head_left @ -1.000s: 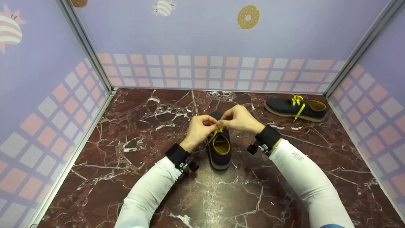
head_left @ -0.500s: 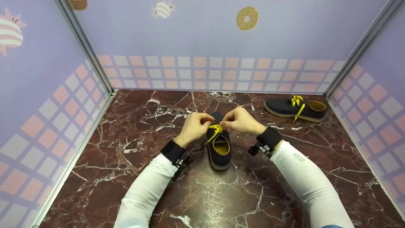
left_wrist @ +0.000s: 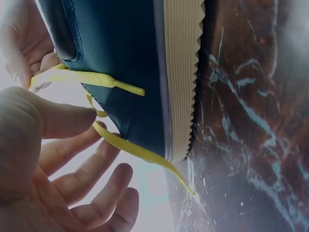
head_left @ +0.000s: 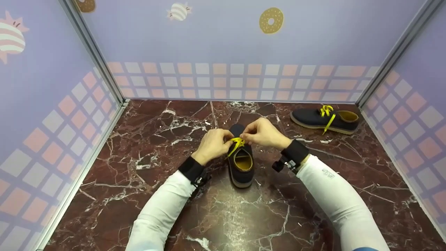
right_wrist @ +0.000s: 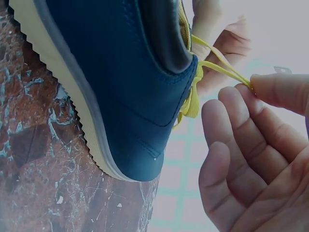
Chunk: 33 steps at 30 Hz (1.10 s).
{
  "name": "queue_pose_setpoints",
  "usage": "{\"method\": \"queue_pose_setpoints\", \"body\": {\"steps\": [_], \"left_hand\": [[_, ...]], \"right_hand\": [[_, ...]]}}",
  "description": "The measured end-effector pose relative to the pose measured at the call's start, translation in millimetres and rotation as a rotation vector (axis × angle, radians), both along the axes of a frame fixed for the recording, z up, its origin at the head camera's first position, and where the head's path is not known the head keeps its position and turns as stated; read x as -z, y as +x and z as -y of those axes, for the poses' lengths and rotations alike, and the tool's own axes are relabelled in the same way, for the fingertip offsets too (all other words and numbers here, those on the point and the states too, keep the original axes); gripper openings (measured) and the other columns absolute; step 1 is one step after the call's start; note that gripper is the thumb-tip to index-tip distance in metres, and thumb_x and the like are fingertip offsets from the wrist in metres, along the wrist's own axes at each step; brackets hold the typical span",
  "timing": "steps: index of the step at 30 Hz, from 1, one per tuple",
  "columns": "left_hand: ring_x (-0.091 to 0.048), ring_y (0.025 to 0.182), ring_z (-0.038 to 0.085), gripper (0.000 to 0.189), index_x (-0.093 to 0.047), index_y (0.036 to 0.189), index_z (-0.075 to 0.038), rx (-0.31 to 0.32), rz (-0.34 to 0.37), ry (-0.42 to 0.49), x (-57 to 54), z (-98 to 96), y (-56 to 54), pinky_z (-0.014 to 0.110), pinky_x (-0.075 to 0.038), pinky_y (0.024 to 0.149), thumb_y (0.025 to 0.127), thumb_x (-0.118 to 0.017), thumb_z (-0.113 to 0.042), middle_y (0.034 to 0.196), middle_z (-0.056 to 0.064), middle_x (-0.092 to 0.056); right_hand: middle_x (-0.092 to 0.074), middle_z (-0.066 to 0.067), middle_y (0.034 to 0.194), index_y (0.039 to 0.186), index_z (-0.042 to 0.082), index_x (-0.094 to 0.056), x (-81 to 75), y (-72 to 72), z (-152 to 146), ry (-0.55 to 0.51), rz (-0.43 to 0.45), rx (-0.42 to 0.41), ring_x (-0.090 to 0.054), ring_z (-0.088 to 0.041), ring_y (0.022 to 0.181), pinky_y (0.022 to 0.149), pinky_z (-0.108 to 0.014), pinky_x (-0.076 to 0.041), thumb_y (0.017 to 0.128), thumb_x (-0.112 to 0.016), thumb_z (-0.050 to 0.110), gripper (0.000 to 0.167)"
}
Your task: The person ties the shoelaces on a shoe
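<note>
A dark navy shoe (head_left: pixel 241 178) with yellow laces stands on the floor, its heel toward me. Over its front, my left hand (head_left: pixel 212 144) pinches a yellow shoelace (left_wrist: pixel 133 149) between thumb and forefinger; the loose end dangles past the sole. Another lace tip (left_wrist: pixel 129 87) lies across the shoe's side. From the opposite side, my right hand (head_left: pixel 265 134) pinches a loop of lace (right_wrist: pixel 219 67) between thumb and forefinger, drawn out from the tongue. Its other fingers are loosely bent. Part of the lacing is hidden behind the fingers in the head view.
A second navy shoe (head_left: pixel 310 120) with yellow laces lies at the back right, close to the wall. Patterned wall panels (head_left: pixel 216 42) enclose the dark red marbled floor (head_left: pixel 156 115) at the back and both sides.
My hands were together at the lace; the left has since moved apart to the left, then slightly back toward me, with its fingertips closing on the lace. The right hand has barely moved.
</note>
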<state>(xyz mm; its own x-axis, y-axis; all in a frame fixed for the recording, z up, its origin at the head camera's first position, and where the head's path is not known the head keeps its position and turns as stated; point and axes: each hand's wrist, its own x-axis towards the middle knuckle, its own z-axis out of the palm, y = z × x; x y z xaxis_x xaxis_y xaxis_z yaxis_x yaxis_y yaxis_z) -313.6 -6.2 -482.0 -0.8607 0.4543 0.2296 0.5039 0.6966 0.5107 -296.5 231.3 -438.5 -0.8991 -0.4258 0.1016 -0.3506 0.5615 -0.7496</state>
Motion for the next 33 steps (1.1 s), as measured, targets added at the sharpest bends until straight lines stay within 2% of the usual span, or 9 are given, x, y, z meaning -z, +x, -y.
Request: {"method": "queue_pose_setpoints", "body": {"steps": [4,8,15,21,25,28,31,33], "left_hand": [[-0.08,0.096,0.03,0.012,-0.088,0.107,-0.015,-0.018,-0.013,-0.014,-0.7,0.4,0.9,0.05,-0.063,0.086,0.098,-0.08,-0.019,0.103,0.005,-0.087],[-0.079,0.089,0.029,0.009,-0.086,0.1,-0.016,-0.035,-0.033,0.002,-2.6,0.8,1.4,0.048,-0.062,0.081,0.098,-0.078,-0.02,0.096,0.003,-0.086],[-0.074,0.072,0.025,0.017,-0.084,0.09,-0.014,-0.044,-0.037,0.058,-14.7,2.1,5.5,0.043,-0.059,0.071,0.098,-0.079,-0.027,0.082,0.003,-0.083],[-0.063,0.065,0.018,0.027,-0.085,0.081,-0.014,-0.05,-0.015,0.088,-23.2,1.1,9.4,0.033,-0.047,0.062,0.099,-0.076,-0.031,0.078,0.004,-0.081],[-0.053,0.058,0.012,0.032,-0.082,0.072,-0.014,-0.031,0.027,0.137,-27.8,1.3,12.5,0.027,-0.036,0.055,0.098,-0.074,-0.03,0.066,-0.002,-0.071],[-0.048,0.053,0.008,0.034,-0.079,0.067,-0.015,0.009,0.089,0.185,-31.4,2.2,15.0,0.024,-0.034,0.054,0.098,-0.074,-0.029,0.059,-0.01,-0.061],[-0.045,0.05,0.004,0.033,-0.08,0.069,-0.01,0.066,0.18,0.249,-34.1,3.1,16.8,0.021,-0.034,0.052,0.098,-0.074,-0.025,0.057,-0.014,-0.059],[-0.05,0.05,0.002,0.03,-0.084,0.076,-0.004,0.115,0.286,0.324,-35.0,3.0,18.1,0.019,-0.039,0.051,0.099,-0.073,-0.021,0.059,-0.014,-0.064]], "right_hand": [[-0.085,-0.021,0.089,0.1,0.0,-0.088,0.1,0.6,0.2,0.006,0.003,0.009,-0.071,0.0,0.063,0.056,-0.016,-0.057,0.103,-0.076,0.013,0.017],[-0.085,-0.02,0.089,0.099,0.0,-0.088,-0.7,0.8,0.9,0.004,0.005,0.009,-0.071,0.0,0.063,0.056,-0.016,-0.057,0.103,-0.077,0.012,0.016],[-0.086,-0.02,0.089,0.099,0.001,-0.088,-1.4,0.4,0.7,0.018,-0.021,-0.006,-0.071,0.001,0.063,0.057,-0.016,-0.056,0.103,-0.076,0.012,0.016],[-0.085,-0.021,0.088,0.097,0.001,-0.088,-0.7,-0.8,1.3,0.016,-0.03,-0.017,-0.07,0.002,0.063,0.057,-0.016,-0.057,0.103,-0.076,0.011,0.016],[-0.085,-0.021,0.087,0.097,0.001,-0.088,-0.7,-0.9,1.4,0.014,-0.032,-0.018,-0.07,0.001,0.062,0.056,-0.015,-0.056,0.103,-0.077,0.012,0.017],[-0.085,-0.021,0.087,0.098,0.001,-0.088,-1.3,-0.4,1.0,0.018,-0.031,-0.021,-0.07,0.002,0.062,0.056,-0.015,-0.056,0.104,-0.077,0.013,0.017],[-0.085,-0.021,0.088,0.098,0.002,-0.088,-1.8,-0.3,0.9,0.021,-0.032,-0.027,-0.07,0.002,0.062,0.057,-0.015,-0.056,0.104,-0.077,0.014,0.018],[-0.085,-0.021,0.087,0.098,0.002,-0.088,-2.3,0.1,1.1,0.02,-0.033,-0.029,-0.069,0.002,0.062,0.057,-0.015,-0.056,0.104,-0.076,0.014,0.018]]}}
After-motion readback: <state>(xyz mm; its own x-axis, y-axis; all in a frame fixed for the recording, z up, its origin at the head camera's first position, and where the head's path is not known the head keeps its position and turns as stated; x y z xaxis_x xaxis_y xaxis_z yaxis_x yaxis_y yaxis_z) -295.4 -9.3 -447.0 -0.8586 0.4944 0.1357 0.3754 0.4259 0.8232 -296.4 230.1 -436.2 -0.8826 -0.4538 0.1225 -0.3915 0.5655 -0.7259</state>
